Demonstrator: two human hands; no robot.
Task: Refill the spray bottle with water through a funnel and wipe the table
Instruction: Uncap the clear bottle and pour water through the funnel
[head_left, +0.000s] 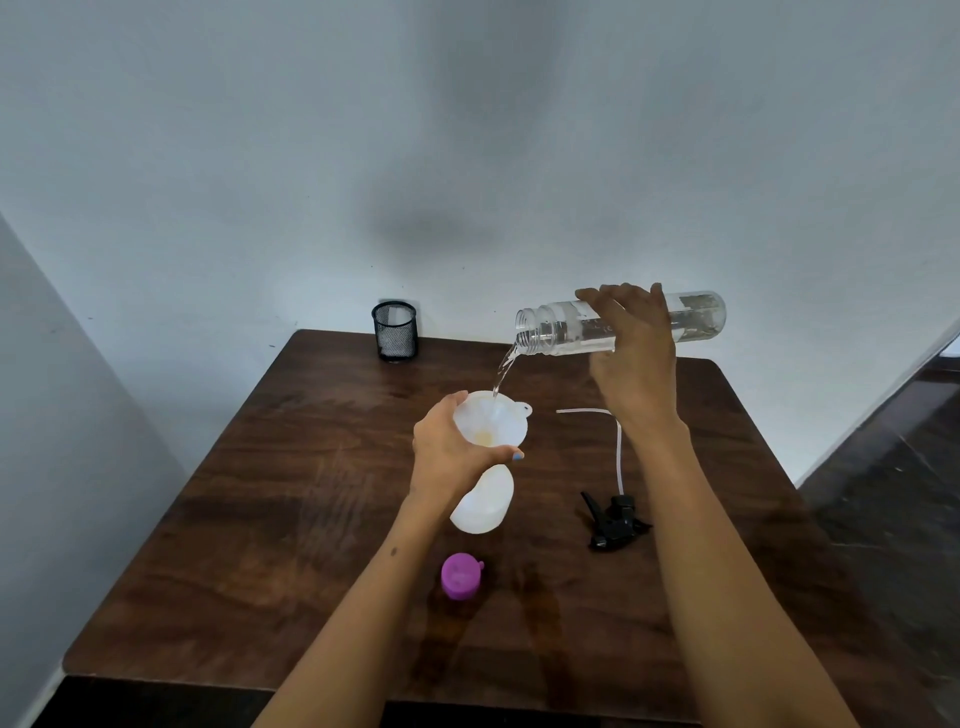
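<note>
— Both hands are busy, yes? What does each one hold?

— Left hand (451, 451) is closed around the white funnel (491, 422), with the fingers wrapped near its lower part. Right hand (631, 345) grips a clear water bottle (698, 317), which is tilted almost flat, with its open mouth pointing to the left.

— And the water?

— A thin stream of water (505, 371) falls from the mouth of the bottle into the funnel bowl.

— How does the spray bottle look?

— The spray bottle (483, 501) is white and a little translucent, with a rounded body. It stands on the table (260, 519), near the middle, directly under the funnel. The funnel sits in its neck, but the hand hides the joint. How much water is inside, I cannot tell.

— Where is its top part?

— The black trigger head (615, 519) lies on its side on the table, to the right of the spray bottle and apart from it. Its pale dip tube (618, 447) runs away toward the wall and bends to the left.

— Other things?

— A purple cap (461, 576) lies just in front of the spray bottle. A black mesh cup (395, 331) stands at the far edge, by the wall.
</note>
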